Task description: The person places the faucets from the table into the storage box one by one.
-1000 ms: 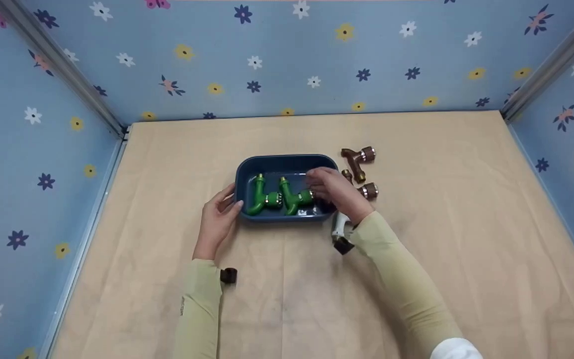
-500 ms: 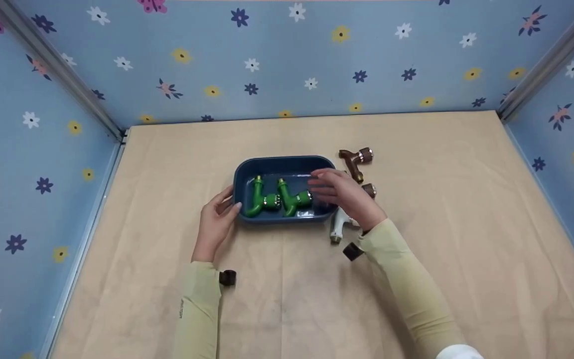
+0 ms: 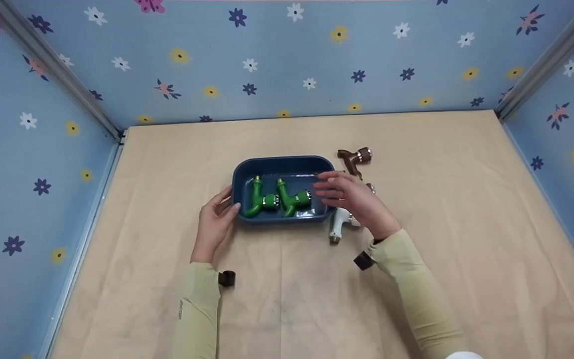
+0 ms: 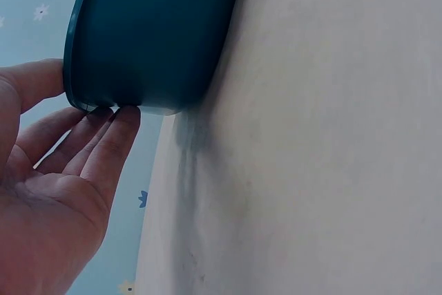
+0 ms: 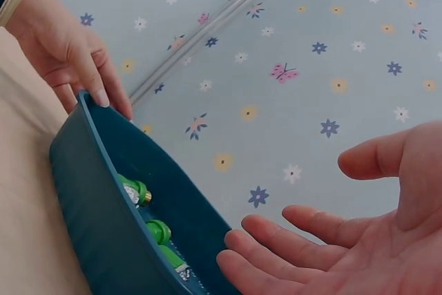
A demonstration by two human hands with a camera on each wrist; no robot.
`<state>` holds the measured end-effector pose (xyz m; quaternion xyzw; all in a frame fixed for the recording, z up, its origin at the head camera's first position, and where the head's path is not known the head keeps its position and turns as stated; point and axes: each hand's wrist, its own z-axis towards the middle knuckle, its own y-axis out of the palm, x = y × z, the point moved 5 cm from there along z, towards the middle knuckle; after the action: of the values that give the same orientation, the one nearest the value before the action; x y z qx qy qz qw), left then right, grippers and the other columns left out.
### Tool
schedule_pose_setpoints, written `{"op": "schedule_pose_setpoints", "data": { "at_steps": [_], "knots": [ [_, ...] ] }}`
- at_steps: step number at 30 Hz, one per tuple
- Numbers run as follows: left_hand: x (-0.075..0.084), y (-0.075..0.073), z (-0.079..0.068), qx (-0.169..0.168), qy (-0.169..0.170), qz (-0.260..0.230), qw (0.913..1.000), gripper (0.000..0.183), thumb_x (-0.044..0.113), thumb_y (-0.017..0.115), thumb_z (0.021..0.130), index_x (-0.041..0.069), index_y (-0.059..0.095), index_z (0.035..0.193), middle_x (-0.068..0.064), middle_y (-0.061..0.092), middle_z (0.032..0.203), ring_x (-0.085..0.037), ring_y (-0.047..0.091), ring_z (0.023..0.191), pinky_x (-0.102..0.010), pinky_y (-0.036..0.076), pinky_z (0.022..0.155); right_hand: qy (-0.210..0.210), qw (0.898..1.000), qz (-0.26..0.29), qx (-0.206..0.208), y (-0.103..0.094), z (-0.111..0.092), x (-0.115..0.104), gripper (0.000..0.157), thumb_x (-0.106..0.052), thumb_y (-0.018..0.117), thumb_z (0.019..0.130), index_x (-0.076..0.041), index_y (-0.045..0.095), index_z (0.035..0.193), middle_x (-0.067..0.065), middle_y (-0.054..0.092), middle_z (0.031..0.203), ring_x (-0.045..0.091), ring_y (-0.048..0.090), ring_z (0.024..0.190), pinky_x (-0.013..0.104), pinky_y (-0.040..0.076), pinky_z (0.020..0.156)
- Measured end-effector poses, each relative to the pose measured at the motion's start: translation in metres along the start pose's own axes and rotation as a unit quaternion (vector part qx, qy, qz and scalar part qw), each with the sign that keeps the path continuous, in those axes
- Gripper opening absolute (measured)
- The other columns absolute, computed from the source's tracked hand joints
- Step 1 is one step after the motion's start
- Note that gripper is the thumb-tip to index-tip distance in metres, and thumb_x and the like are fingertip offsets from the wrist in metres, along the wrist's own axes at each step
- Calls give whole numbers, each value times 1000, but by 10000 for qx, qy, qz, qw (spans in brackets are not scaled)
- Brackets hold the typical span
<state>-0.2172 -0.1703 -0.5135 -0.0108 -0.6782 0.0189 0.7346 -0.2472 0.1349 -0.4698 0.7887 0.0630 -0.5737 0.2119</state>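
two green taps [image 3: 256, 198] are contained in a blue tub [image 3: 283, 221], pinched at one end by the left hand [image 3: 213, 224], presumably for steadiness; the right hand [image 3: 359, 198] is held empty, fingers extended, near the opposite end and a white tap [image 3: 337, 225].

Tub [image 3: 287, 167] on table [image 3: 282, 299], two taps [image 3: 255, 199] inside; other taps [image 3: 351, 158] right of it.

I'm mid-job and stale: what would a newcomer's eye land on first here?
Two bright green taps inside the dark blue tub, near the middle of the head view. Next, the flower-patterned wall filling the background. Then a brown tap and a white tap, both outside the tub's right end.
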Motion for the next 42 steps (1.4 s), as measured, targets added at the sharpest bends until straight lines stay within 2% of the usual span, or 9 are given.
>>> {"op": "schedule_pose_setpoints", "data": {
  "at_steps": [10,16,19,25,34,37,42],
  "knots": [
    [0,0,0,32,90,-27,10000,49,-5,61,90,-12,44,136,-30,44,138,-42,47,123,-44,38,105,-181,9996,214,57,-10,-15,-7,41,-15,44,100,8,41,135,28,46,136,38,48,123,46,40,104],
    [0,1,-1,16,9,56,10000,50,-4,61,91,-11,43,137,-29,44,138,-42,46,124,-44,38,105,-239,9995,41,198,-19,-25,-10,41,-14,41,101,8,40,135,28,48,134,44,43,126,46,40,104],
    [1,0,-2,9,-7,94,10000,50,-3,62,91,-11,43,137,-29,44,138,-43,45,124,-45,38,105,-286,9991,0,297,-25,-30,-9,40,-14,40,102,8,42,135,27,50,132,41,48,122,48,39,104],
    [2,1,-1,16,26,65,10000,50,-5,61,90,-11,43,137,-31,43,138,-45,44,125,-48,36,106,-377,9978,-36,544,-40,-35,-5,38,-12,40,101,10,43,132,29,51,130,35,56,114,50,41,102],
    [1,0,-2,38,-36,20,10000,50,-4,62,90,-11,44,136,-30,43,138,-42,46,124,-45,37,106,-198,9960,-90,864,-58,-39,13,37,-9,39,101,12,43,131,32,49,131,39,51,119,51,35,106],
    [1,0,-2,32,-60,35,10000,51,-4,62,90,-10,43,137,-29,43,139,-41,46,125,-46,37,106,-194,9950,-100,973,-63,-40,18,37,-9,40,100,13,43,130,33,48,131,44,45,123,53,31,108],
    [1,1,-2,15,-18,38,10000,51,-4,61,91,-11,42,137,-31,42,139,-44,44,125,-47,36,106,-166,9938,-256,1067,-71,-41,23,39,-12,42,100,15,43,129,30,50,131,45,42,126,53,32,108]
  ]
}}
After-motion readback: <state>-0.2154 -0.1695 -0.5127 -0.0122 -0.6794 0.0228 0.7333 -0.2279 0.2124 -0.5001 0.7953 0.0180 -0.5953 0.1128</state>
